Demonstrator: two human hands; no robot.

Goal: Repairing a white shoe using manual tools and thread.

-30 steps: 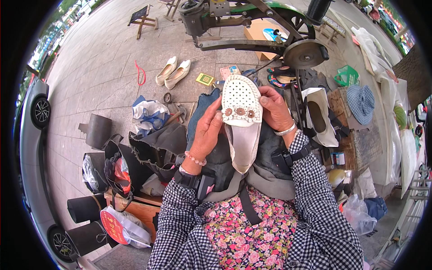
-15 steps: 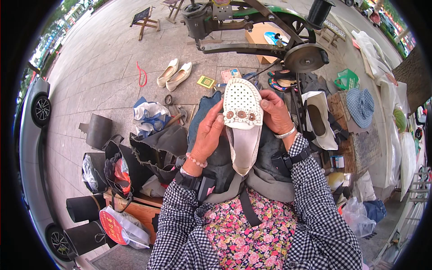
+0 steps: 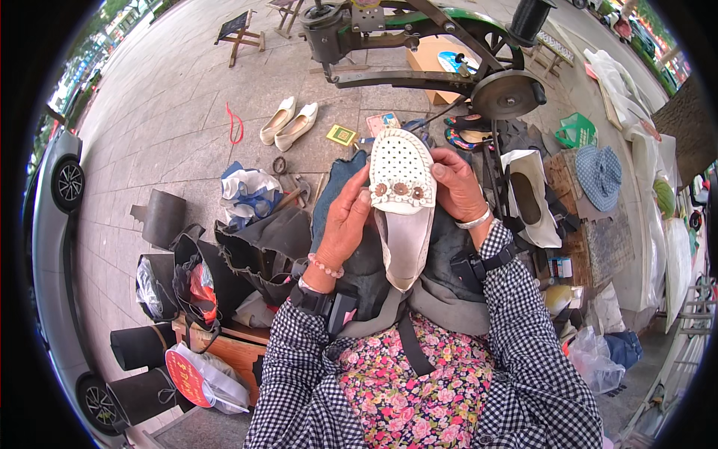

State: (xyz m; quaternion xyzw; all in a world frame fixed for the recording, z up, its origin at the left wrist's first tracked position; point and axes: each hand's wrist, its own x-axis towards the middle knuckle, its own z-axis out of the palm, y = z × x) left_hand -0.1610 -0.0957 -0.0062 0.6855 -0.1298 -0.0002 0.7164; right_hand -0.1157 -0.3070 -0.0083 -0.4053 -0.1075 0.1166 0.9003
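Note:
A white flat shoe with a pattern of small holes and brown-centred flower trims is held over my lap, its toe pointing away from me. My left hand grips its left side, and my right hand grips the right side with the thumb near the upper's edge. Most of the fingers are hidden behind the shoe. Its insole faces up and the heel hangs toward my apron, which is floral. Dark cloth covers my knees beneath.
A shoe-repair sewing machine stands ahead. A pair of cream shoes sits on the paving at far left. Black bags stand at left; a wooden box with a blue hat is at right. A car is parked far left.
Almost nothing differs. The shoe and both hands stay in nearly the same place, with only a very slight shift of the view.

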